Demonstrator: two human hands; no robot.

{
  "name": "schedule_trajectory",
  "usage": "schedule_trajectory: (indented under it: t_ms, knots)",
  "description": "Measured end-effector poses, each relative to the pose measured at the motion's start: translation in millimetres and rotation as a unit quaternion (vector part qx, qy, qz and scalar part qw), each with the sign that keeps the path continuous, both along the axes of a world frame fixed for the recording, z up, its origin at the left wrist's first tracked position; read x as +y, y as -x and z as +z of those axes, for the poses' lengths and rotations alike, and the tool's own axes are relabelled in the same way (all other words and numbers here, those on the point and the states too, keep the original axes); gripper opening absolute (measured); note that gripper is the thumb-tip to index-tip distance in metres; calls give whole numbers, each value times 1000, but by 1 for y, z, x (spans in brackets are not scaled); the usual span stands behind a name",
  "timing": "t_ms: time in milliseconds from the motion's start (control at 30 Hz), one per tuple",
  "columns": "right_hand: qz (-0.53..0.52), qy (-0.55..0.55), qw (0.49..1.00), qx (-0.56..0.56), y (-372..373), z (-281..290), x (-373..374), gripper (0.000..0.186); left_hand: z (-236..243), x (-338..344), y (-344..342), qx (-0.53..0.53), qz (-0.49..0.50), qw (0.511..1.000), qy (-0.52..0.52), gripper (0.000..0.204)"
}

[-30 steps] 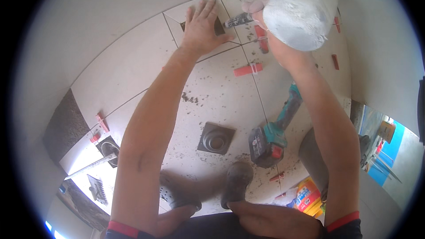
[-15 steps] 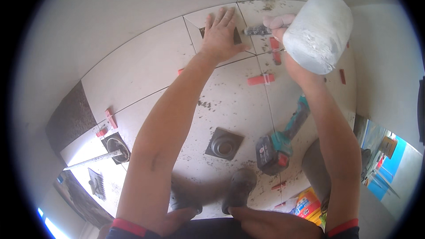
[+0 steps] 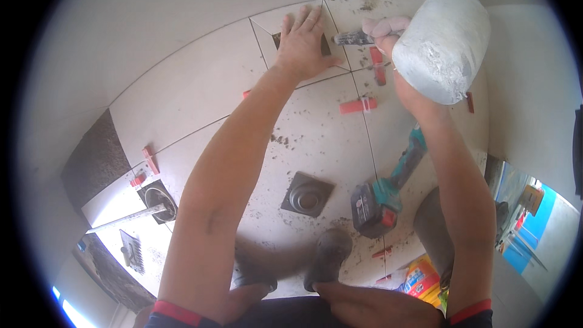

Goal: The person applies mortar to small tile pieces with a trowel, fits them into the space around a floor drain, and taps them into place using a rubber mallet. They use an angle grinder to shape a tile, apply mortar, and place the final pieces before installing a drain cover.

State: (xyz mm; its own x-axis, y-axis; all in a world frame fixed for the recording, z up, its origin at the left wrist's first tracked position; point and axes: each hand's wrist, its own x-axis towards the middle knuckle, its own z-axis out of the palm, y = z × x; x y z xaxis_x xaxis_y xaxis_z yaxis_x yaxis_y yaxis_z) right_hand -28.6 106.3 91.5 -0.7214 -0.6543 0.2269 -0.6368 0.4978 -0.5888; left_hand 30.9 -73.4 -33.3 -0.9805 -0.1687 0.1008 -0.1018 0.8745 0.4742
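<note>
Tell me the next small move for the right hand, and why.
Probably a light tap with the handle end of the white mallet on the cut tile, clear of the left hand. The right hand holds the mallet with that dark end pointing toward the tile, while the left hand lies spread across the dark opening.

Left hand [image 3: 302,47]: is lying spread on a far tile [image 3: 274,21] – is partly covering its dark square opening. Right hand [image 3: 387,31]: is gripping a white-headed mallet [image 3: 443,45], far right. Red wedges [image 3: 352,107]: are lying about the tiles. Teal cordless tool [image 3: 384,195]: is lying near right. Grey drain fitting [image 3: 308,194]: is sitting near centre. Notched trowel [image 3: 131,251]: is resting near left.
</note>
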Motion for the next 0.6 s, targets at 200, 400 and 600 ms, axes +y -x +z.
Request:
schedule_trajectory:
  t_ms: [200, 400, 600]
  knots:
    - [-29, 2, 998, -56, -1, -5, 1, 14, 0, 0, 2, -17, -5, 1000, 7, 101]
    - [-58, -10, 995, -83, 2, -20, 3, 13, -3, 0, 2, -10, -4, 1000, 6, 101]
    - [-18, 36, 999, -24, 0, -28, 4, 13, 1, 1, 2, -17, 1, 1000, -9, 98]
